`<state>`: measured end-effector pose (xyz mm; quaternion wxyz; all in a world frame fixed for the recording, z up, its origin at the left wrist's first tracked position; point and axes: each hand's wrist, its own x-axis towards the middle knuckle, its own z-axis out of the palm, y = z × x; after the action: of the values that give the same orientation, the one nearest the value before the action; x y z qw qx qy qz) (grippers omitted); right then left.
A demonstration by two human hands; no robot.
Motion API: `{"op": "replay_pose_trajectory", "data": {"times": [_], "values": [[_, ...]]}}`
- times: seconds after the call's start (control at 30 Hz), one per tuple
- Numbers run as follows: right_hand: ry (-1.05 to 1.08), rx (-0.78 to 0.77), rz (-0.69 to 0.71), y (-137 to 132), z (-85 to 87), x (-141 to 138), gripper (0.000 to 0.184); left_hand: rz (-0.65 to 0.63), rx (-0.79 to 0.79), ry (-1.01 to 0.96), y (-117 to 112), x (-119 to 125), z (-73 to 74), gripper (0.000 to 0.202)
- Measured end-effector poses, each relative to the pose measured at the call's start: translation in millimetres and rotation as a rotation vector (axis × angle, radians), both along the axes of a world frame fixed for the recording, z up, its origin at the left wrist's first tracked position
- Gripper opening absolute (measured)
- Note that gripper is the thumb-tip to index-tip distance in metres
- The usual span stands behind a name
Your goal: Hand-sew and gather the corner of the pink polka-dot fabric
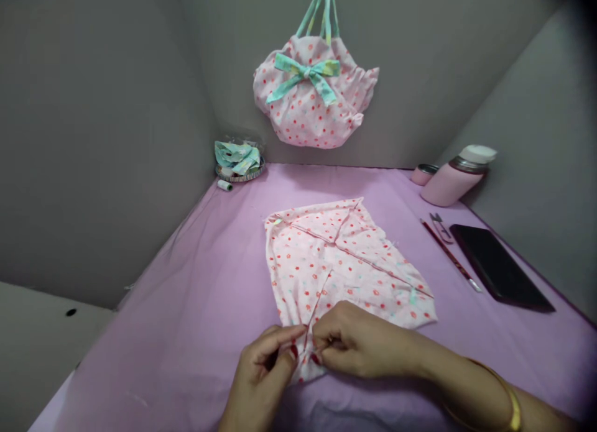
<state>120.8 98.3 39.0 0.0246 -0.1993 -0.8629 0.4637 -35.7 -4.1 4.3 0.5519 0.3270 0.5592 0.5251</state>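
Note:
A pale pink fabric piece (321, 258) with red dots lies on the lilac-covered table, with seam lines crossing it and a small green mark near its right corner. My left hand (268, 360) pinches the near corner of this fabric between thumb and index finger. Close beside it, my right hand (347, 342) is curled with its fingertips closed at the same corner, next to a seam. Whether the right fingers also hold a needle or pin is too small to make out. A gold bangle (510, 407) circles my right wrist.
A dotted pink bag (305, 115) with a green bow hangs at the back wall. Green fabric scraps (237, 157) fill a dish at back left, near a thread spool (224, 185). At right are a pink bottle (452, 180), thread snips (441, 229), a pencil (450, 255) and a phone (501, 267).

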Motion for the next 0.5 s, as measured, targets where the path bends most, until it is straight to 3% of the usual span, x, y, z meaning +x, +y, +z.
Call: {"op": "replay_pose_trajectory", "data": {"times": [0.17,0.4,0.5], "values": [[0.023,0.255,-0.045,-2.2,0.0,-2.3,0.014,-0.043,-0.069,0.156,2.1,-0.3,0.5,0.022],[0.037,0.324,-0.029,0.8,-0.3,-3.2,0.014,-0.108,-0.072,0.262,1.9,-2.0,2.8,0.009],[0.06,0.408,-0.009,0.8,1.4,-4.2,0.014,-0.165,-0.048,0.308,2.5,-4.9,4.0,0.013]]}}
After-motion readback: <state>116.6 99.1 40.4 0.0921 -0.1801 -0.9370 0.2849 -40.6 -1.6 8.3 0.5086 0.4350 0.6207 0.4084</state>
